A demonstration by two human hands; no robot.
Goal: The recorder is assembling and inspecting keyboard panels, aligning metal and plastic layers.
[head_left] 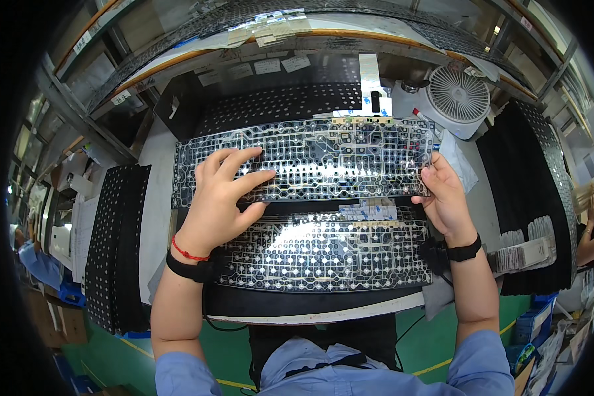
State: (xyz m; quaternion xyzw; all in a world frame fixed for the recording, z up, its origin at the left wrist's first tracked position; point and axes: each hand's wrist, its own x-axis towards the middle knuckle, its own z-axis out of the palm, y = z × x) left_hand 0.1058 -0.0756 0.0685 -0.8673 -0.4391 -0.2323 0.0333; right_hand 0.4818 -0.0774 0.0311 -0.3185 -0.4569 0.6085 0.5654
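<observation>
A clear keyboard membrane sheet [350,158] with printed silver traces lies across the middle of the bench. My left hand [221,195] rests on its left part, fingers spread and holding nothing. At the sheet's right edge, my right hand [444,191] pinches the border between thumb and fingers. Nearer to me lies a second keyboard membrane [310,254], shiny under the light, with its short tail pointing away from me. The tail [369,105] of the upper sheet extends toward the back. Black bands circle both wrists.
Dark perforated sheets stand in stacks at left [115,244] and right [525,191]. A black tray [270,96] sits behind the membranes, beside a white fan [459,99]. Pale strips [525,249] lie on the right stack. Above runs a shelf [323,34]. Other people's arms show at both sides.
</observation>
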